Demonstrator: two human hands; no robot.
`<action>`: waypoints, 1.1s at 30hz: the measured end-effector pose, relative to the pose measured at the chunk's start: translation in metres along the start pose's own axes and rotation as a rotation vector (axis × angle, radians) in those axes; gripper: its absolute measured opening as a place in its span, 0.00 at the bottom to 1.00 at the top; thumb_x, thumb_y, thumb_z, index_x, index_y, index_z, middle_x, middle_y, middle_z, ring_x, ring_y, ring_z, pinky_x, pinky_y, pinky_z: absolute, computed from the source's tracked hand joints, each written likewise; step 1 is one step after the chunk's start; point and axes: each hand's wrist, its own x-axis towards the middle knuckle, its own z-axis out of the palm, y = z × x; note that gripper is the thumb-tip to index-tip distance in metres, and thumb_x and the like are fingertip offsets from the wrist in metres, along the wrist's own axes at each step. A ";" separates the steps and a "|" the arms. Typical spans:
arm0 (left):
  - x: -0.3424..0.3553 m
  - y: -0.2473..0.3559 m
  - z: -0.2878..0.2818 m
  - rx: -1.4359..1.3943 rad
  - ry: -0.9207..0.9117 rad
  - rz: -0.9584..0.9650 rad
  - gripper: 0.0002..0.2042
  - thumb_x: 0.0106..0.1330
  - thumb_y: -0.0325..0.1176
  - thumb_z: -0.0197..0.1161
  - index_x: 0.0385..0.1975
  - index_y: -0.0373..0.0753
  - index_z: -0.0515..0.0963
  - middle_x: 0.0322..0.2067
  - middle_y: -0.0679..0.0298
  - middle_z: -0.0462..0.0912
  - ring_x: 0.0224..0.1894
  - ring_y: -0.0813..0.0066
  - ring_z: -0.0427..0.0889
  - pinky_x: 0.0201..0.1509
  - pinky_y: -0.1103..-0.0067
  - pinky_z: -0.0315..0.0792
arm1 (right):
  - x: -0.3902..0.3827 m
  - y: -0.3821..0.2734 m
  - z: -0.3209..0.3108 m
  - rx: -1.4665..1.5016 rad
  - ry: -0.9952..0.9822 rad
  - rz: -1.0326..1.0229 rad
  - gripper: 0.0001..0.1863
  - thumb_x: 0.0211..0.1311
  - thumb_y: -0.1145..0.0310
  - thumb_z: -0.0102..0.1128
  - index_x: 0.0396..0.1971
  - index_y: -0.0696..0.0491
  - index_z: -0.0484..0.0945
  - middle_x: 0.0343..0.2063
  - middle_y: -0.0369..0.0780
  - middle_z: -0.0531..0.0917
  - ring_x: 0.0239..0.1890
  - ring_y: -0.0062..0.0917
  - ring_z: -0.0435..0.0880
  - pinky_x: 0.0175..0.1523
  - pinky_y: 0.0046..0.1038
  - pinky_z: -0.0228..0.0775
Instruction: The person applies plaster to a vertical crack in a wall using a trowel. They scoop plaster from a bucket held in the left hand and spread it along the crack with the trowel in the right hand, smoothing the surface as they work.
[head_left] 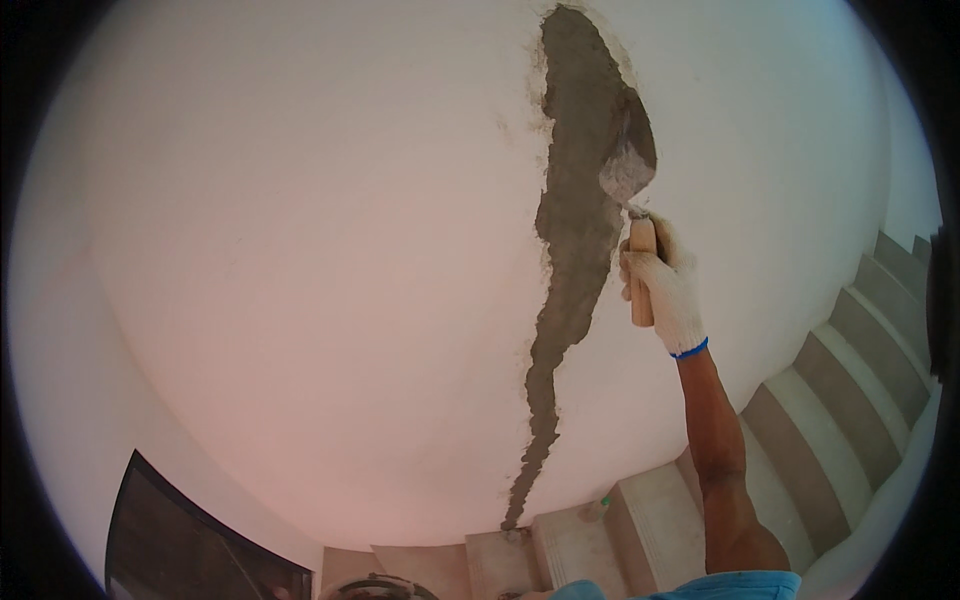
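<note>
My right hand (670,280), in a white knit glove with a blue cuff, is closed around the wooden handle of a trowel (629,165). The trowel points upward, its pointed blade against the right edge of a grey mortar strip (578,200) on the white wall. Smeared mortar covers the lower part of the blade. The strip is wide at the top and narrows to a thin, jagged tail near the stairs. Of my left side only a bit of blue sleeve (577,591) shows at the lower edge; the left hand itself is out of sight.
Stairs (790,425) run along the wall's foot and climb to the right. A small, clear object with a green top (595,508) stands on a step. The rim of a round container (380,584) shows at the bottom, and a dark framed panel (190,540) at lower left.
</note>
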 end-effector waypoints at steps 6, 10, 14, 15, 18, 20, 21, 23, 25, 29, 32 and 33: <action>-0.003 -0.005 -0.003 0.013 -0.037 0.104 0.23 0.53 0.20 0.64 0.53 0.22 0.83 0.41 0.49 0.89 0.35 0.63 0.85 0.39 0.70 0.79 | 0.024 0.011 -0.001 -0.372 0.086 -0.161 0.33 0.63 0.73 0.61 0.70 0.57 0.71 0.41 0.43 0.85 0.37 0.25 0.84 0.39 0.29 0.78; -0.014 0.009 0.002 0.028 -0.055 0.007 0.28 0.53 0.20 0.64 0.59 0.25 0.82 0.45 0.48 0.89 0.39 0.62 0.86 0.46 0.70 0.79 | 0.035 0.022 -0.005 -0.754 0.194 -0.466 0.32 0.64 0.73 0.62 0.70 0.56 0.70 0.47 0.48 0.86 0.48 0.40 0.88 0.51 0.39 0.78; -0.020 0.017 0.001 0.167 -0.021 0.015 0.30 0.53 0.19 0.63 0.62 0.26 0.80 0.47 0.49 0.90 0.40 0.61 0.87 0.48 0.69 0.80 | 0.028 0.008 0.000 -0.981 0.211 -0.383 0.33 0.63 0.74 0.63 0.70 0.53 0.70 0.51 0.49 0.85 0.49 0.47 0.86 0.51 0.45 0.78; -0.019 0.017 0.001 0.206 -0.018 -0.008 0.31 0.53 0.19 0.63 0.63 0.27 0.80 0.47 0.49 0.90 0.41 0.60 0.87 0.48 0.69 0.80 | 0.029 0.008 -0.001 -1.022 0.218 -0.398 0.33 0.63 0.75 0.63 0.70 0.53 0.70 0.50 0.48 0.85 0.49 0.48 0.85 0.50 0.46 0.78; -0.011 0.001 -0.001 0.107 -0.032 0.039 0.32 0.53 0.19 0.63 0.64 0.28 0.79 0.47 0.50 0.89 0.34 0.62 0.87 0.40 0.70 0.80 | 0.032 0.006 -0.002 -1.134 0.245 -0.496 0.31 0.64 0.74 0.63 0.68 0.52 0.69 0.47 0.46 0.85 0.47 0.47 0.86 0.48 0.48 0.78; -0.004 -0.009 -0.005 0.047 -0.046 0.024 0.33 0.53 0.19 0.63 0.66 0.29 0.78 0.46 0.50 0.89 0.28 0.64 0.84 0.33 0.71 0.78 | 0.035 0.006 -0.001 -1.190 0.256 -0.535 0.31 0.64 0.75 0.63 0.69 0.51 0.69 0.46 0.46 0.84 0.46 0.47 0.85 0.48 0.48 0.78; 0.000 -0.014 -0.007 0.016 -0.052 0.016 0.33 0.53 0.19 0.63 0.66 0.29 0.78 0.46 0.50 0.89 0.25 0.65 0.83 0.30 0.72 0.77 | 0.038 0.005 0.000 -1.213 0.260 -0.535 0.32 0.64 0.75 0.63 0.70 0.51 0.69 0.46 0.46 0.84 0.46 0.47 0.85 0.48 0.47 0.78; 0.007 -0.025 -0.012 -0.010 -0.050 0.018 0.34 0.53 0.18 0.62 0.67 0.29 0.77 0.46 0.50 0.89 0.21 0.68 0.80 0.24 0.73 0.73 | 0.044 0.007 0.002 -1.254 0.266 -0.545 0.34 0.63 0.76 0.64 0.71 0.50 0.68 0.46 0.46 0.84 0.46 0.47 0.85 0.47 0.47 0.78; 0.008 -0.025 -0.014 0.001 -0.051 0.023 0.34 0.53 0.18 0.62 0.67 0.29 0.77 0.47 0.49 0.89 0.21 0.68 0.80 0.25 0.73 0.74 | 0.051 0.010 0.000 -1.306 0.278 -0.567 0.35 0.62 0.76 0.65 0.71 0.51 0.68 0.45 0.46 0.83 0.46 0.46 0.85 0.46 0.48 0.78; -0.005 -0.007 -0.008 0.048 -0.032 0.061 0.33 0.53 0.17 0.62 0.66 0.27 0.78 0.49 0.48 0.88 0.34 0.62 0.86 0.38 0.69 0.79 | 0.054 0.016 0.000 -1.427 0.215 -0.511 0.38 0.61 0.77 0.64 0.72 0.52 0.64 0.45 0.47 0.83 0.46 0.47 0.85 0.46 0.48 0.78; -0.015 0.007 -0.004 0.015 -0.023 0.034 0.32 0.52 0.18 0.64 0.63 0.24 0.79 0.49 0.47 0.88 0.42 0.58 0.86 0.48 0.67 0.80 | 0.050 0.026 0.005 -1.436 0.184 -0.533 0.39 0.61 0.78 0.64 0.73 0.54 0.61 0.45 0.48 0.83 0.44 0.48 0.85 0.44 0.48 0.79; -0.017 0.009 -0.004 -0.001 -0.025 0.013 0.31 0.51 0.18 0.64 0.62 0.23 0.80 0.49 0.47 0.88 0.45 0.57 0.86 0.51 0.66 0.79 | 0.048 0.030 0.006 -1.456 0.174 -0.515 0.39 0.61 0.78 0.64 0.73 0.55 0.61 0.45 0.49 0.83 0.44 0.49 0.85 0.44 0.48 0.79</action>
